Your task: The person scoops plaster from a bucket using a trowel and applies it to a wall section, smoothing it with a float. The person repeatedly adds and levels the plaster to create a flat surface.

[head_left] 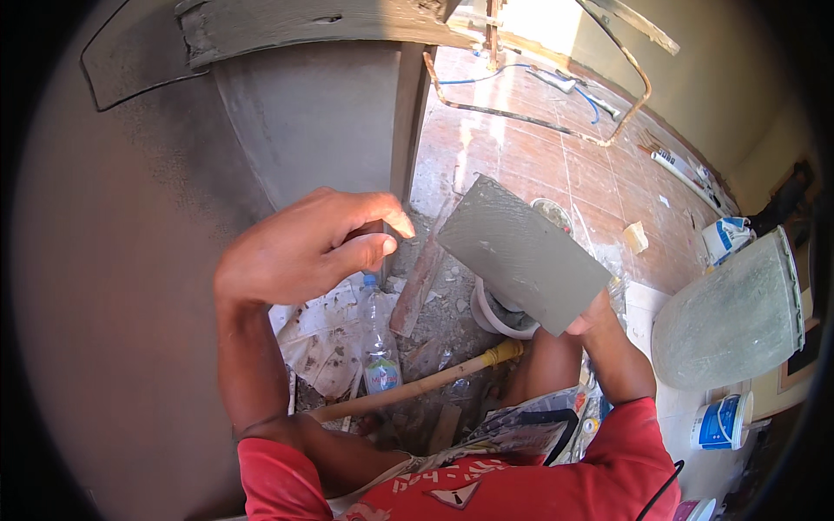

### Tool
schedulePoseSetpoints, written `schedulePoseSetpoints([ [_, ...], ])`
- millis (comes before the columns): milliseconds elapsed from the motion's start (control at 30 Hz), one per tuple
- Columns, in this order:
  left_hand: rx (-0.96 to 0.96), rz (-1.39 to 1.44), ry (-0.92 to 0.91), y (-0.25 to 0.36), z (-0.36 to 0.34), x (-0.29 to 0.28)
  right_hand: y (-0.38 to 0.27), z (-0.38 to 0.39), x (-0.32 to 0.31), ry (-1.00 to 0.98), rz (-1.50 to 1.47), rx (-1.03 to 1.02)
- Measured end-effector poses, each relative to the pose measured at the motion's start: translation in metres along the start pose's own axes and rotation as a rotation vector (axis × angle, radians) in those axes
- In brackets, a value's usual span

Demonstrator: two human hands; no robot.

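Observation:
My left hand [313, 243] is raised in front of the smeared wall, its fingers loosely curved, thumb and forefinger apart, with nothing visible between them. My right hand [587, 314] grips a flat rectangular plastering trowel [521, 247] coated in grey mortar; much of its grip is hidden under the plate. Below the trowel sits a pale bucket [482, 308] with grey material inside, partly covered by it. A plastic bottle [380, 365] stands low between my arms, beside a dirty white sheet [321, 334] and above a long yellowish pipe [391, 389].
A plastered ledge [317, 26] juts over a grey panel [313, 130] at upper left. A bent metal frame [539, 122], blue hose [591, 104] and white pipe [686, 174] lie toward the back. At right are a large tub [721, 313] and white-blue bucket [717, 421].

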State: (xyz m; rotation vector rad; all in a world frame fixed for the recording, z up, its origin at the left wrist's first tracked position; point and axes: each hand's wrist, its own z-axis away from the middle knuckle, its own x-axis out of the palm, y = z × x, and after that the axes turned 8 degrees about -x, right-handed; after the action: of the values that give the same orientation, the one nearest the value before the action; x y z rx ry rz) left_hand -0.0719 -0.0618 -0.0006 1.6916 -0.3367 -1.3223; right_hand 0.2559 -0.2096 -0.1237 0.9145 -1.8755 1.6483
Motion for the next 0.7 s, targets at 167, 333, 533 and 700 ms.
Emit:
schedulePoseSetpoints([
  [167,0.014,0.387,-0.074,-0.056,-0.085,0.099,-0.007,-0.009,-0.027,0.191,0.041,0.060],
  [333,0.023,0.765,-0.101,-0.049,-0.128,0.160,-0.007,-0.010,-0.054,0.025,-0.219,0.052],
  [533,-0.002,1.077,-0.081,-0.065,-0.156,0.199,-0.015,0.005,-0.074,0.084,-0.123,0.005],
  [700,-0.141,1.126,-0.187,-0.085,-0.185,0.239,-0.029,0.013,-0.079,0.084,-0.130,-0.071],
])
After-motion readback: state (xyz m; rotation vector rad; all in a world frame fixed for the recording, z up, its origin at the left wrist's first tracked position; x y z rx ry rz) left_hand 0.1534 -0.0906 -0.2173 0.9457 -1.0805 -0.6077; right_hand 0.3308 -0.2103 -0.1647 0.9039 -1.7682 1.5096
